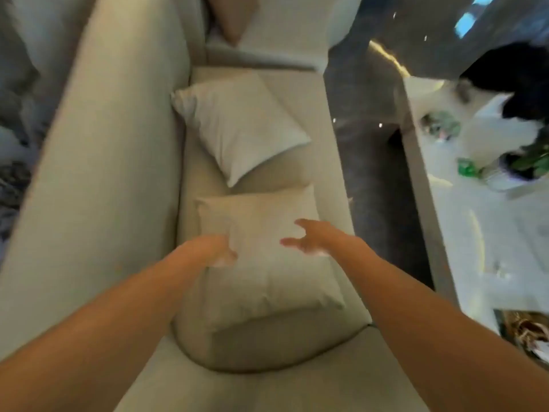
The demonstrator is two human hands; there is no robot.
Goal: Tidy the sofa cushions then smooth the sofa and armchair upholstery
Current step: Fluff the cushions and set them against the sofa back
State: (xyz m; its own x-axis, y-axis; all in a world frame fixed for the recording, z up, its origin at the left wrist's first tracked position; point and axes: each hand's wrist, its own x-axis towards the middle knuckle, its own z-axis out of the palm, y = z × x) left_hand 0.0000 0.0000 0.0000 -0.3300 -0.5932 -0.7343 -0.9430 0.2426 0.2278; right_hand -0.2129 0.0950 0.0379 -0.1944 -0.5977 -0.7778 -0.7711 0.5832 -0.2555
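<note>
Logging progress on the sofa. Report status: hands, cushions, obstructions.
Left hand curled on near cushion, grip unclear. Right hand open above it. Far cushion lies askew. No obstruction on sofa.

Sofa (98, 179) upholstery: matt woven cloth, beige, fine even texture. Near cushion (267, 263) and far cushion (237, 126) are the same sort of matt fabric, lightly creased, the far one paler. Floor (371, 162) is dark and glossy with point reflections; low table (475, 248) top is pale and polished.
</note>
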